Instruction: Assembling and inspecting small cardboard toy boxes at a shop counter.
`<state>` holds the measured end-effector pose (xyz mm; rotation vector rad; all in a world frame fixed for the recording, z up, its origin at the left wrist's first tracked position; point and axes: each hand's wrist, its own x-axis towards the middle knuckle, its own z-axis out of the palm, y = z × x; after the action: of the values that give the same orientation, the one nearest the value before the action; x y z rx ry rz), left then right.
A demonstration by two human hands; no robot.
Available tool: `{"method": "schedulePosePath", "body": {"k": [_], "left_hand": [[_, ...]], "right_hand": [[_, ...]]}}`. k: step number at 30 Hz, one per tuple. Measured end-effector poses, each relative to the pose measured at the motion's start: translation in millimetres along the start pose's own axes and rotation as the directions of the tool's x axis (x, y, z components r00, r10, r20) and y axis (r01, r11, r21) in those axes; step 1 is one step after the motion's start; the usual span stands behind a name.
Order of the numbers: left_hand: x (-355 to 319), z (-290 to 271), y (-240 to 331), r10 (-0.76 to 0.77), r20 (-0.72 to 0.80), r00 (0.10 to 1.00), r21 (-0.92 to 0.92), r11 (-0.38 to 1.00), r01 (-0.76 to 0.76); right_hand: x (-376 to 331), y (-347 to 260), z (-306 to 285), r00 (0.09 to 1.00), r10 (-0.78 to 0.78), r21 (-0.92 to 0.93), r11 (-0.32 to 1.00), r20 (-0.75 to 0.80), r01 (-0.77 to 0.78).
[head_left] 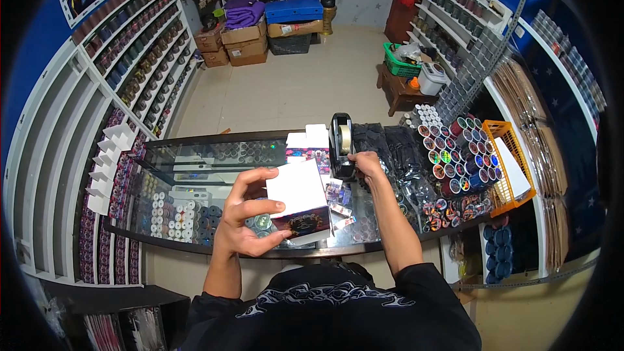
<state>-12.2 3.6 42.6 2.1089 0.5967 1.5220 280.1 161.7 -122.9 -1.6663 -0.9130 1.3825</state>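
Note:
My left hand grips a small carton box from its left side, above the glass counter. The box has a plain white face turned up and a dark printed side toward me. At the near end of a black tape dispenser, my right hand has its fingers pinched together. Whatever lies between those fingertips is too small to make out. The dispenser carries a roll of clear tape. Printed cards or stickers lie on the glass just right of the box.
Dark plastic-wrapped packs lie right of the dispenser. Farther right stand several stacked round containers and an orange basket. Behind the held box are more printed boxes. White spools show at the counter's left; shelves line the walls.

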Motion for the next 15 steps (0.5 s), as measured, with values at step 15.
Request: {"method": "schedulePosePath", "body": {"k": [15], "left_hand": [[-5,-2,-5,-0.06,0.017,0.998,-0.003,0.998,0.06]], "right_hand": [[-18,32,3,0.992,-0.095,0.034,0.995,-0.085,0.098]]}}
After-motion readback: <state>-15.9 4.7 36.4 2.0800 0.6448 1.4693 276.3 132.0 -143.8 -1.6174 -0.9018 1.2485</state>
